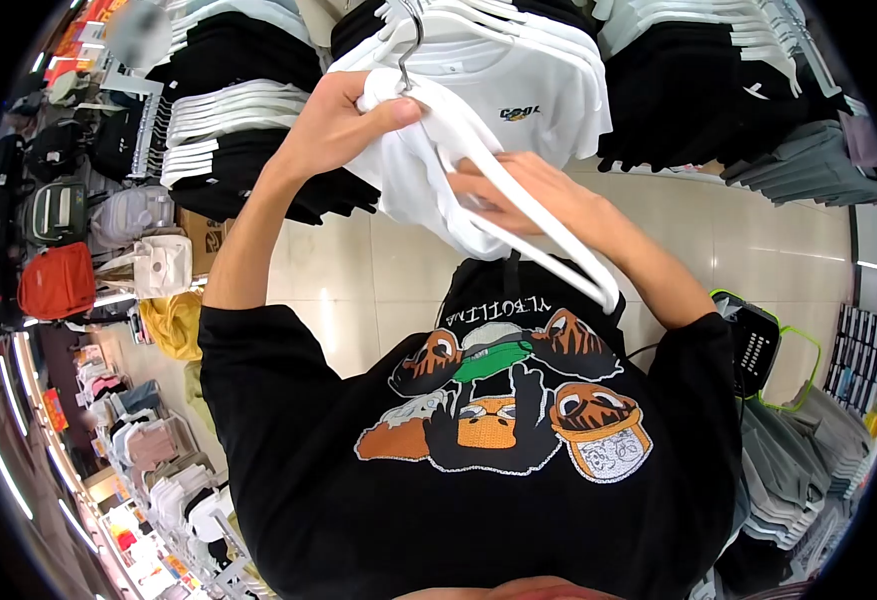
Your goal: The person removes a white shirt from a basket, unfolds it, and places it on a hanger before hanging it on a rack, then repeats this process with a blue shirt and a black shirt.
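My left hand point(343, 125) is closed round the neck of a white hanger point(518, 190) and the bunched cloth of a white T-shirt point(413, 185), with the thumb across the front just below the metal hook. The hanger slants down to the right, and its right arm sticks out bare of cloth. My right hand point(533, 200) reaches in behind that bare arm, its fingers at the shirt's folds. Those fingers are blurred and partly covered by the hanger, so their grip is unclear. Just behind hangs another white T-shirt point(533, 110) with a small "COOL" print.
Black shirts point(673, 100) on white hangers fill the rack at the back right; more black shirts point(253, 170) hang at the left. Backpacks, among them a red bag point(56, 280), line the far left. A green-edged black basket point(753, 345) is at my right.
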`<move>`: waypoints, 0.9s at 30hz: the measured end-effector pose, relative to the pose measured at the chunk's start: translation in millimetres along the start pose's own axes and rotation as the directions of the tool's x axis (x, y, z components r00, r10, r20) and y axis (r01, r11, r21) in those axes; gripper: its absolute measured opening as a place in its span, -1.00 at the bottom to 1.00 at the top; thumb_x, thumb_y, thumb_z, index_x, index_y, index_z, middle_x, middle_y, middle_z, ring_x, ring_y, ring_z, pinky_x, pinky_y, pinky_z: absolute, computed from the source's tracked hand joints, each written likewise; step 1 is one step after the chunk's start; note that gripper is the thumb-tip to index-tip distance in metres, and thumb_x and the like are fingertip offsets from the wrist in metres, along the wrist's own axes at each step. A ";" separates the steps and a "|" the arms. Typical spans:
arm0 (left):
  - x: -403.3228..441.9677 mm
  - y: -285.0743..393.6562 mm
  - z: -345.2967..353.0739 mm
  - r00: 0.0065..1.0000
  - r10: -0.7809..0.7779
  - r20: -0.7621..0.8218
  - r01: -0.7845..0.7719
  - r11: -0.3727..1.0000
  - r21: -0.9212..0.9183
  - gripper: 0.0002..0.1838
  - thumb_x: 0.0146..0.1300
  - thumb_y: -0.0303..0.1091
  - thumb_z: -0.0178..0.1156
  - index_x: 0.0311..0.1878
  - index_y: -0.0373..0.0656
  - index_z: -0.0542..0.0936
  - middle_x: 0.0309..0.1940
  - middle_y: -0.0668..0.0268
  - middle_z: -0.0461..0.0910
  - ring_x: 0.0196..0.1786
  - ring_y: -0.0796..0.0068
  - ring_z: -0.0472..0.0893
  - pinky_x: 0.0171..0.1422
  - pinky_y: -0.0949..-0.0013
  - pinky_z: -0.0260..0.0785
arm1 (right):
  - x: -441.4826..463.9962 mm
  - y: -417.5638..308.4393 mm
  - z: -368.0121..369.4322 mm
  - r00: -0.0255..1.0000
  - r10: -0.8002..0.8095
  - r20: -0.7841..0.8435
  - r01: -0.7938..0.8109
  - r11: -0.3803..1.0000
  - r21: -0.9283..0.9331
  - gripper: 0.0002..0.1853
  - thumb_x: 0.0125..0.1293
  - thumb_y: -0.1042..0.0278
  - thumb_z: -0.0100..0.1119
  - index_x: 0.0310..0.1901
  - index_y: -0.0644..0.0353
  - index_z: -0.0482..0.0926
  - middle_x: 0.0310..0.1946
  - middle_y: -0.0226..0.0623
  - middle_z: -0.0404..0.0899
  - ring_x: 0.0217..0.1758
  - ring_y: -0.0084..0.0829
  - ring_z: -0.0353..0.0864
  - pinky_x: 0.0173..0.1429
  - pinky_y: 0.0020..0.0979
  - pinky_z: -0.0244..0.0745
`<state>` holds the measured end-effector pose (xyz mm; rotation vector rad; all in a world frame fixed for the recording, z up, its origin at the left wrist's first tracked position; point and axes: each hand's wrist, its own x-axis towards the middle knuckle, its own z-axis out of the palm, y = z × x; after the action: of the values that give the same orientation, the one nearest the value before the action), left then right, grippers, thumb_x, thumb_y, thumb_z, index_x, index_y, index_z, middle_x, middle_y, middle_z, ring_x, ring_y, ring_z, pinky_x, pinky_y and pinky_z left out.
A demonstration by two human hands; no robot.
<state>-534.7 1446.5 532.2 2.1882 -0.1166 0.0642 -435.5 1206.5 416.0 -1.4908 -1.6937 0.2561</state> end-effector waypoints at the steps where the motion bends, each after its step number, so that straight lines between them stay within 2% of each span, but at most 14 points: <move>1: -2.1 -1.5 -1.6 1.000 -0.013 0.008 0.013 1.000 0.017 -0.61 0.43 -0.07 0.37 -0.11 -0.30 0.76 -0.33 0.38 0.72 -0.28 0.65 0.62 -0.19 0.48 0.51 | 0.2 0.4 0.1 0.994 0.111 0.020 -0.112 0.992 0.056 -0.64 0.40 0.26 0.25 0.21 -0.05 0.62 -0.16 -0.12 0.65 -0.10 -0.05 0.70 0.06 -0.12 0.60; 2: -4.6 -3.2 -5.7 1.000 -0.016 0.003 0.016 1.000 0.017 -0.61 0.43 -0.07 0.37 -0.11 -0.30 0.76 -0.33 0.38 0.72 -0.28 0.65 0.62 -0.19 0.48 0.51 | 0.6 4.0 -2.3 0.994 0.108 0.024 -0.109 0.992 0.058 -0.64 0.40 0.26 0.25 0.21 -0.05 0.62 -0.16 -0.12 0.65 -0.10 -0.05 0.70 0.06 -0.12 0.60; 4: -13.3 -7.9 -18.4 0.992 -0.108 -0.072 0.110 0.994 0.022 -0.55 0.47 -0.01 0.32 -0.12 -0.33 0.74 -0.34 0.43 0.69 -0.26 0.69 0.57 -0.16 0.48 0.48 | -3.2 15.0 -11.3 0.978 0.199 0.059 -0.182 0.958 -0.221 -0.61 0.52 -0.08 0.12 0.10 0.02 0.68 -0.16 -0.13 0.74 -0.15 0.01 0.73 -0.04 -0.13 0.66; 6: -23.1 -11.6 -26.0 0.968 -0.132 -0.212 0.144 0.989 0.040 -0.51 0.51 0.02 0.26 -0.10 -0.35 0.72 -0.36 0.46 0.66 -0.25 0.72 0.54 -0.13 0.51 0.45 | -14.0 21.2 -30.8 0.931 0.330 0.154 -0.273 0.913 -0.304 -0.53 0.52 -0.19 0.08 -0.05 0.09 0.71 -0.20 -0.15 0.75 -0.20 0.01 0.72 -0.10 -0.12 0.66; 7: -27.5 -15.7 -32.2 0.958 -0.125 -0.259 0.143 0.988 0.052 -0.51 0.53 0.02 0.24 -0.10 -0.34 0.72 -0.37 0.46 0.66 -0.26 0.72 0.53 -0.14 0.52 0.43 | -25.2 34.4 -33.0 0.952 0.286 0.112 -0.243 0.924 -0.296 -0.48 0.52 -0.24 0.06 -0.10 0.11 0.71 -0.28 -0.18 0.74 -0.26 -0.01 0.72 -0.16 -0.11 0.64; 8: -30.6 -20.9 -39.9 0.945 -0.116 -0.306 0.142 0.988 0.064 -0.51 0.54 0.02 0.22 -0.09 -0.34 0.72 -0.37 0.47 0.66 -0.27 0.73 0.52 -0.15 0.54 0.41 | -37.6 41.8 -35.8 0.940 0.322 0.116 -0.292 0.931 -0.220 -0.55 0.49 -0.16 0.16 -0.10 0.12 0.70 -0.29 -0.18 0.74 -0.26 -0.04 0.72 -0.21 -0.12 0.61; 10: -36.5 -34.5 -50.9 0.914 -0.138 -0.381 0.195 0.974 0.114 -0.50 0.57 0.03 0.18 -0.09 -0.33 0.73 -0.38 0.48 0.64 -0.30 0.74 0.49 -0.18 0.55 0.37 | -50.4 38.7 -49.4 0.989 0.137 -0.052 -0.147 0.938 -0.315 -0.67 0.45 -0.01 0.26 -0.08 0.11 0.70 -0.31 -0.25 0.73 -0.31 -0.09 0.71 -0.26 -0.16 0.59; 14: -39.8 -47.0 -53.5 0.859 -0.162 -0.485 0.232 0.969 0.087 -0.47 0.57 0.06 0.17 -0.08 -0.32 0.75 -0.40 0.50 0.63 -0.32 0.74 0.48 -0.22 0.55 0.33 | -58.2 32.7 -72.6 0.997 0.068 -0.043 -0.080 0.903 -0.422 -0.75 0.41 0.14 0.32 -0.06 0.12 0.70 -0.35 -0.30 0.69 -0.37 -0.16 0.68 -0.30 -0.23 0.57; 18: -32.9 -56.9 -54.5 0.825 -0.080 -0.559 0.180 0.976 0.126 -0.47 0.57 0.06 0.16 -0.06 -0.33 0.75 -0.39 0.48 0.64 -0.31 0.72 0.48 -0.22 0.54 0.32 | -57.4 14.8 -93.6 0.993 0.103 -0.053 -0.114 0.957 -0.268 -0.78 0.41 0.21 0.33 -0.05 0.15 0.72 -0.40 -0.34 0.66 -0.47 -0.28 0.59 -0.37 -0.33 0.50; 20: -31.1 -61.6 -53.5 0.807 -0.107 -0.581 0.195 0.977 0.091 -0.47 0.58 0.05 0.15 -0.05 -0.34 0.75 -0.39 0.48 0.64 -0.31 0.71 0.47 -0.21 0.54 0.33 | -59.3 9.1 -97.9 0.989 0.126 -0.074 -0.139 0.970 -0.198 -0.80 0.39 0.24 0.35 -0.07 0.16 0.73 -0.42 -0.34 0.65 -0.49 -0.31 0.56 -0.38 -0.36 0.47; 22: -26.1 -66.3 -45.5 0.723 -0.035 -0.690 0.175 0.976 0.133 -0.46 0.59 0.04 0.14 -0.05 -0.37 0.74 -0.40 0.47 0.63 -0.31 0.70 0.47 -0.20 0.54 0.32 | -62.8 6.1 -102.4 0.983 0.095 -0.158 -0.110 0.990 -0.086 -0.84 0.35 0.29 0.40 -0.15 0.17 0.76 -0.47 -0.35 0.61 -0.51 -0.36 0.51 -0.41 -0.38 0.41; 25: -26.4 -71.7 -44.9 0.718 -0.026 -0.696 0.181 0.972 0.150 -0.44 0.60 0.03 0.13 -0.18 -0.42 0.69 -0.46 0.50 0.55 -0.33 0.70 0.41 -0.24 0.52 0.27 | -62.7 -1.9 -109.2 0.985 0.089 -0.149 -0.109 0.985 -0.132 -0.86 0.31 0.51 0.39 -0.12 0.29 0.72 -0.52 -0.30 0.54 -0.51 -0.40 0.48 -0.40 -0.41 0.36; 26: -26.3 -73.3 -45.7 0.714 -0.032 -0.700 0.203 0.966 0.163 -0.43 0.60 0.03 0.13 -0.22 -0.43 0.67 -0.48 0.52 0.52 -0.33 0.70 0.39 -0.25 0.51 0.25 | -63.5 -1.8 -111.0 0.985 0.090 -0.150 -0.111 0.984 -0.136 -0.86 0.31 0.51 0.39 -0.12 0.29 0.72 -0.52 -0.30 0.54 -0.51 -0.40 0.48 -0.40 -0.41 0.36; 27: -24.2 -63.4 -38.9 0.715 0.056 -0.697 0.145 0.963 0.225 -0.45 0.58 0.02 0.16 -0.26 -0.40 0.63 -0.53 0.51 0.45 -0.36 0.69 0.35 -0.30 0.46 0.22 | -64.4 -1.3 -113.5 0.974 0.004 -0.226 -0.053 0.976 -0.213 -0.87 0.30 0.53 0.39 -0.14 0.29 0.71 -0.53 -0.31 0.54 -0.52 -0.39 0.47 -0.41 -0.41 0.36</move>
<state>-552.1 1516.3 501.3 2.2763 0.4048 0.9297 -362.1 1107.5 458.7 -1.6373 -1.5570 -0.0849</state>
